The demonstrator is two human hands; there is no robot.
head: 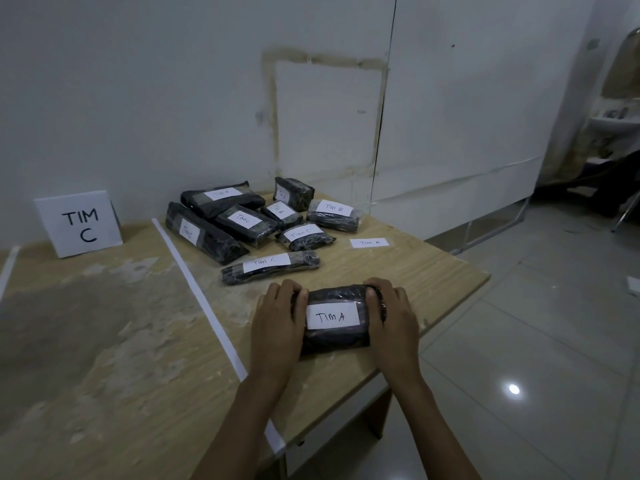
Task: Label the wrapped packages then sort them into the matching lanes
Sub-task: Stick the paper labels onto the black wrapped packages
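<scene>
The wrapped package (pixel 333 341), black and film-covered, lies on the table (pixel 433 271) close to its near right edge, with a white label (pixel 331 317) reading "TIM A" on its top face. The left hand (pixel 277 327) grips the package's left end and the right hand (pixel 394 320) grips its right end, the fingers of both curled over the far corners and the thumbs lying by the label's sides. Whether the package rests on the table or is lifted just off it cannot be told.

Just beyond it lies a long package (pixel 270 268) labelled "TIM C". Farther back, toward the table's far edge, a cluster of labelled packages (pixel 249 220) lies partly overlapping, one at its right reading "TIM B" (pixel 334 216). A loose "TIM A" slip (pixel 369 242) lies flat near the right edge, apart from the cluster.

A white tape strip (pixel 201 299) runs from the far edge to the near edge, left of the hands. Across it, at the far edge, a "TIM C" sign (pixel 80 223) stands upright.
</scene>
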